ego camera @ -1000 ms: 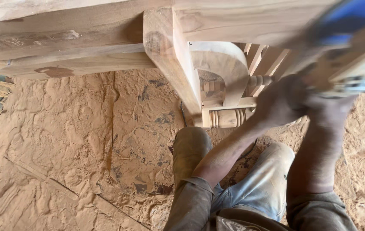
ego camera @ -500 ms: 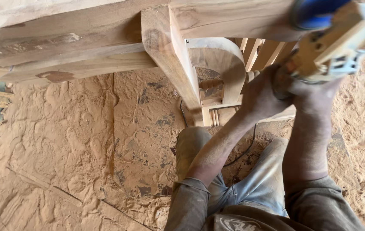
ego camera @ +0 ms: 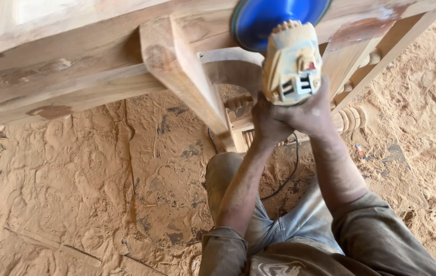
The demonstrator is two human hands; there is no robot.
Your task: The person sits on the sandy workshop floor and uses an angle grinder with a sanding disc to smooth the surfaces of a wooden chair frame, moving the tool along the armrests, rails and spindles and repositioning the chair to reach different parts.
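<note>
Sander (ego camera: pixel 292 61) now centred, both hands (ego camera: pixel 292 117) leftward.

Your floor (ego camera: pixel 100 194) lies under trodden sawdust (ego camera: pixel 422 102); the wooden furniture frame (ego camera: pixel 75 66) stands at twelve o'clock.

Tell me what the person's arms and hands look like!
Both forearms are bare and dusted with sawdust, and so are the left hand and right hand. No gloves, rings or watch show. Dusty grey-brown sleeves are rolled up near the elbows.
</note>
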